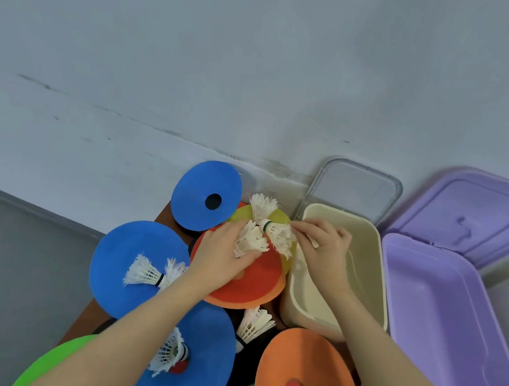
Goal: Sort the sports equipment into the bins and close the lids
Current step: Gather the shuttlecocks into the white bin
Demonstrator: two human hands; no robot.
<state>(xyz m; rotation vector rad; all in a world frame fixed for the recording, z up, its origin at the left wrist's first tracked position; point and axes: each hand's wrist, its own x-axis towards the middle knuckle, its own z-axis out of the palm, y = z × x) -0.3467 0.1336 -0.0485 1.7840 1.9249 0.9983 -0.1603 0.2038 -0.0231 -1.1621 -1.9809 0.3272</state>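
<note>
Forearms hide part of the blue discs [130, 251]. Left hand [223, 253] grips a shuttlecock [250, 240] over the red disc [255, 282]. Right hand [320, 246] pinches another shuttlecock [277, 231] beside the open beige bin [375, 271].

From here I can read nothing: no words, numbers, brand marks or signs on anything in sight.
</note>
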